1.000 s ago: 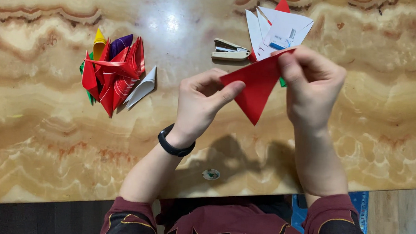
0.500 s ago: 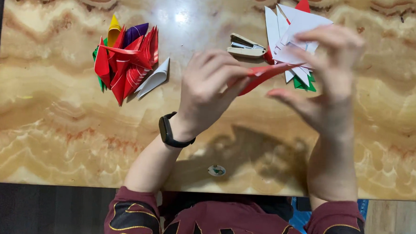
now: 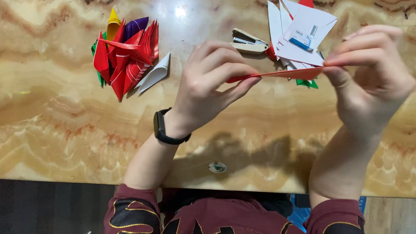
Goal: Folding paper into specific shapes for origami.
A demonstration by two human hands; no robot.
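Head view — both hands, left hand [image 3: 209,82] and right hand [image 3: 371,77], pinch red paper [image 3: 284,73].

Left of my fingers lies a heap of folded paper cones [image 3: 125,52]; beyond them a small stapler [image 3: 247,41] and a stack of white sheets [image 3: 299,34] rest on my marble table [image 3: 54,115].

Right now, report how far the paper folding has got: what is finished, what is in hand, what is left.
Done: a pile of folded red, yellow and purple paper pieces lies on the marble-patterned table. In hand: the left hand and right hand pinch the ends of a red paper sheet, seen edge-on. Left: a stack of flat white and coloured sheets beside a small stapler.
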